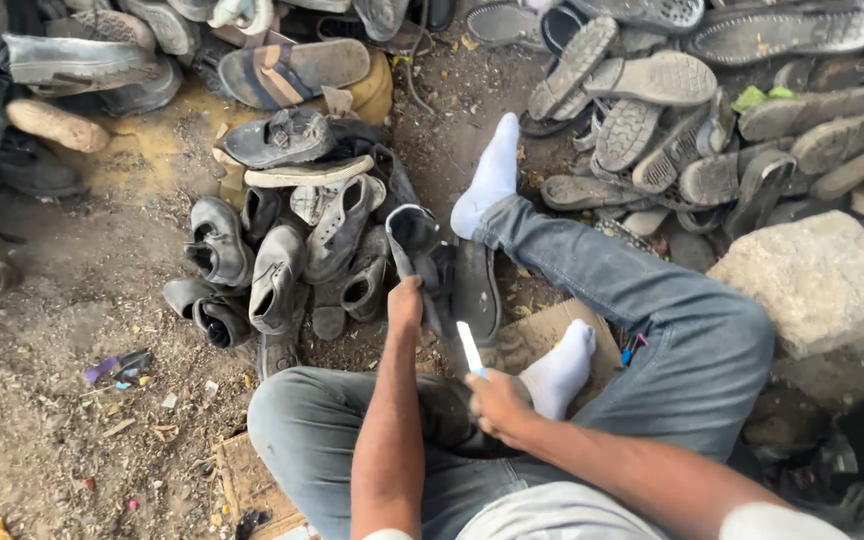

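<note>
Dirt ground (52,400); hands gripping shoe (414,235), knife (470,348).

The person wears blue-grey denim jeans (692,350), a little faded at the knees, and plain white socks (562,372) on both feet, without shoes. The forearms are bare. At the bottom edge, short light-coloured sleeves (772,522) and a pale grey shirt (552,515) are visible.

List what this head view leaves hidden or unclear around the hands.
- Left hand: fingers hidden inside the dark shoe it grips.
- Right hand: the white blade has its handle covered by the fist.
- Cardboard: mostly under the legs.
- Sole pile: cut off by the top edge.
</note>
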Action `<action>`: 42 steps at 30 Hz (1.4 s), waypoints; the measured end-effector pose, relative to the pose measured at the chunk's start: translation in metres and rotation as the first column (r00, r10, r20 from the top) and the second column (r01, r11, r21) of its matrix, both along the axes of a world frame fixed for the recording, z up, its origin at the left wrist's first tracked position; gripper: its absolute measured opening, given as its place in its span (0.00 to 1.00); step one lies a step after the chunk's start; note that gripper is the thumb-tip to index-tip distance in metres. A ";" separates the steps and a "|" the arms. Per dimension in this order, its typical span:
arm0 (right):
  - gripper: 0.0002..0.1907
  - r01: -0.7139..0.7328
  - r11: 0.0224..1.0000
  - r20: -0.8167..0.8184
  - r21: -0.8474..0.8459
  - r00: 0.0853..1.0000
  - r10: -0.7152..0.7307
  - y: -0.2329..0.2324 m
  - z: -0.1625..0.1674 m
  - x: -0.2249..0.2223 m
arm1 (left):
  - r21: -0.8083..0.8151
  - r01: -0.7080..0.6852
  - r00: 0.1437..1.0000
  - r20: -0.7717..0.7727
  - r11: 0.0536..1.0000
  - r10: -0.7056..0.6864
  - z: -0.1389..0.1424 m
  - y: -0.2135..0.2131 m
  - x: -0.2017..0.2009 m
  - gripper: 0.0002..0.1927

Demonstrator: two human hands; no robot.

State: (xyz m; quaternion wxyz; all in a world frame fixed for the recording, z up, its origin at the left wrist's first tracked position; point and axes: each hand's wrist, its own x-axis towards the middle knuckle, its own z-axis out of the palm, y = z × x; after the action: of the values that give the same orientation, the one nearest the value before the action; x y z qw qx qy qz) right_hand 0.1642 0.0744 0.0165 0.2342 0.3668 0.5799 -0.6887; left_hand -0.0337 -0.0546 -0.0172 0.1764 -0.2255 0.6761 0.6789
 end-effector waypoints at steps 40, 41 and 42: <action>0.21 -0.479 0.408 0.011 0.777 0.659 0.752 0.013 0.006 -0.097 | -0.714 -0.234 0.968 -0.112 0.659 0.223 0.032 0.014 0.037 0.29; 0.21 -0.469 0.410 -0.002 0.782 0.656 0.755 0.014 0.011 -0.098 | -0.701 -0.236 0.968 -0.111 0.673 0.225 0.033 0.015 0.041 0.28; 0.21 -0.482 0.390 0.002 0.785 0.631 0.776 0.016 0.017 -0.096 | -0.682 -0.251 0.964 -0.116 0.687 0.238 0.035 0.016 0.043 0.28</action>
State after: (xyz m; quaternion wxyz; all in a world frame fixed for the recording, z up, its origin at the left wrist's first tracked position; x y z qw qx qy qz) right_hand 0.0687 0.0902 0.0339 0.2039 0.0375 0.9283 -0.3086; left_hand 0.0089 -0.0388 0.0183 -0.0185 -0.3569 0.8454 0.3969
